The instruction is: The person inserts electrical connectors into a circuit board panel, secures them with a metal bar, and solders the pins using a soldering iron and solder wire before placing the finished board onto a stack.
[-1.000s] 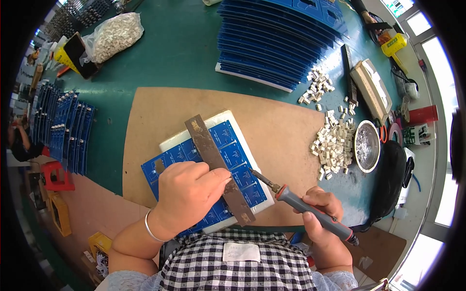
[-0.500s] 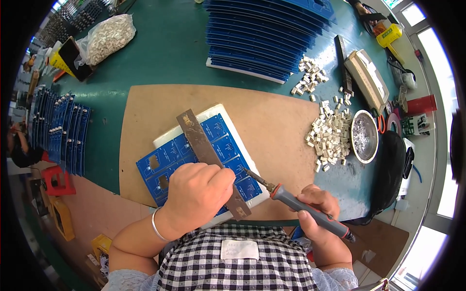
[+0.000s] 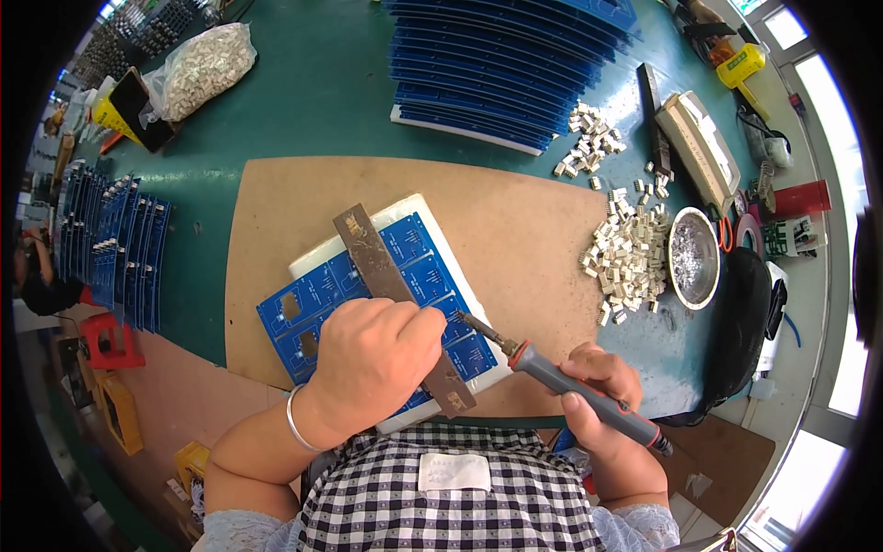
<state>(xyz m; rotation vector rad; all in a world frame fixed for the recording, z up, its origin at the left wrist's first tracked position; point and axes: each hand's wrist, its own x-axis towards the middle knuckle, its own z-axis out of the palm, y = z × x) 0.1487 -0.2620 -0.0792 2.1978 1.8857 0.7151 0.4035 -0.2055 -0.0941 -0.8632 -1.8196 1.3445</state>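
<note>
My right hand [image 3: 602, 391] grips a soldering iron [image 3: 575, 382] with a grey and red handle. Its tip reaches the right part of a blue circuit board panel [image 3: 402, 241], close to my left fingers. My left hand [image 3: 377, 359] is closed and rests over a flat brown metal bar [image 3: 379, 262] that lies slantwise across the panel. What the left fingers hold, if anything, is hidden. Under the panel is a white pad [image 3: 449, 247], tilted on a brown board [image 3: 524, 239]. The lower middle of the panel is covered by my left hand.
A row of blue boards [image 3: 487, 74] stands at the back, and more boards [image 3: 120, 244] stand at the left. Loose white connectors [image 3: 630, 258] lie at the right beside a metal bowl [image 3: 692, 258]. A bag of white parts [image 3: 210, 72] sits far left, near a phone [image 3: 138, 106].
The soldering iron's tip has shifted slightly up and left over the panel. My left hand has moved up a little; the metal bar and panel look almost the same.
</note>
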